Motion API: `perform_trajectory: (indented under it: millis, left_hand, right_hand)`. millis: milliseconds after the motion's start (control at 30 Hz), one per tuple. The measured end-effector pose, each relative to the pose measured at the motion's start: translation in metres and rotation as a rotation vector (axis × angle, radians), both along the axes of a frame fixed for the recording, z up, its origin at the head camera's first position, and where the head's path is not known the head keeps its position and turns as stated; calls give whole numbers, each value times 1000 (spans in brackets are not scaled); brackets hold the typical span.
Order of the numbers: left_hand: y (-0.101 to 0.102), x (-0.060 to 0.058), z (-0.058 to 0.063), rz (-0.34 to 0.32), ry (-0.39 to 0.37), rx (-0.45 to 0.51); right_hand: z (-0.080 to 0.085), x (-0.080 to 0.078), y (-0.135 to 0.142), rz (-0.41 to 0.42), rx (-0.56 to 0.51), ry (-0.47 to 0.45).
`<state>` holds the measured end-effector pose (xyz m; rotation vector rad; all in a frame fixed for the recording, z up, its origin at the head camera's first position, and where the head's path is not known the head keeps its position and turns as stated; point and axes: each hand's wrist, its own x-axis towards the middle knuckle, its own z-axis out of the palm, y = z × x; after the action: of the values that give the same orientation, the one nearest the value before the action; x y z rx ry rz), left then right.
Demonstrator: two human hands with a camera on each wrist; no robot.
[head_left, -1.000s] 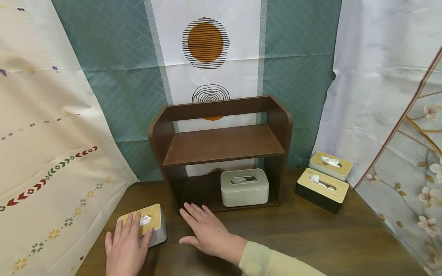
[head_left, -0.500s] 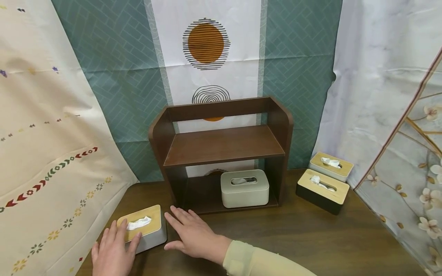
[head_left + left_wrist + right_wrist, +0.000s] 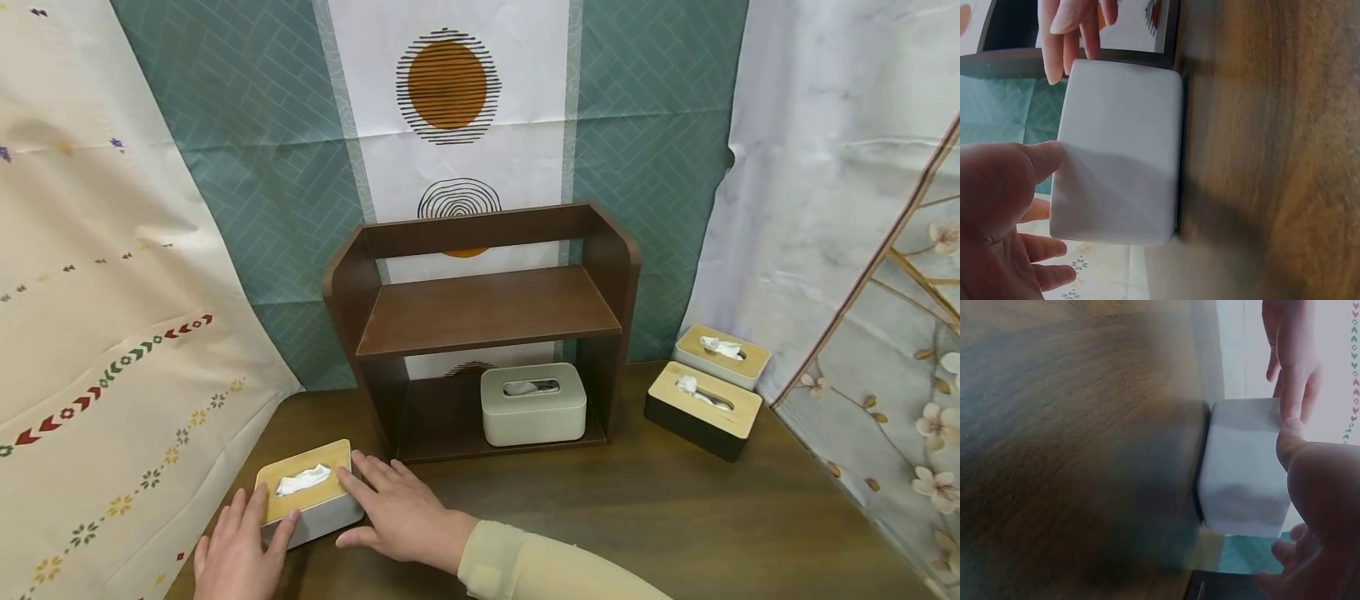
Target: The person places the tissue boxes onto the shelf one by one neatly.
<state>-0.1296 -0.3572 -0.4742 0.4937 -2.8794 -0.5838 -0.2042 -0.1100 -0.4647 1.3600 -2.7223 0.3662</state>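
A white tissue box with a light wooden lid (image 3: 313, 502) sits on the table at the left, a tuft of tissue poking from its slot. My left hand (image 3: 242, 546) is at its left front corner, fingers spread and loosely bent, the thumb near the front edge. On the other side my right hand (image 3: 405, 510) reaches to the right end, its fingertips at the lid's edge and its fingers nearly straight. The left wrist view faces the box's plain white side (image 3: 1116, 150), with the left thumb at the lid edge. Both hands flank the box (image 3: 1244, 462) in the right wrist view.
A brown two-tier shelf (image 3: 487, 308) stands at the back, holding a grey-beige tissue box (image 3: 532, 412) on its lower level. At the right are a black tissue box with wooden lid (image 3: 701, 408) and a white one (image 3: 722, 357) behind it. Cloths hang around the wooden table (image 3: 600, 508).
My left hand has drawn back left off the lid toward the box's front corner. My right hand has moved left, from before the shelf to the box's right end. The box stays put.
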Motion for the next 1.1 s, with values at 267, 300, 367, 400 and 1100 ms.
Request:
perform_trajectory:
  millis: [267, 300, 367, 400, 1100]
  left_hand:
    - [-2, 0, 3, -8, 13, -34]
    - [-2, 0, 3, -7, -2, -33]
    - [-3, 1, 3, -8, -35, -30]
    - [-4, 2, 2, -5, -47, -30]
    - [-8, 1, 5, -64, -27, -11]
  right_hand:
    - [-5, 0, -12, -33, -42, 5]
    - [-6, 1, -14, -36, -38, 1]
    - [-7, 3, -17, -40, -29, -15]
    - [-7, 4, -18, -40, -24, -19]
    - [-20, 12, -30, -62, -41, 84]
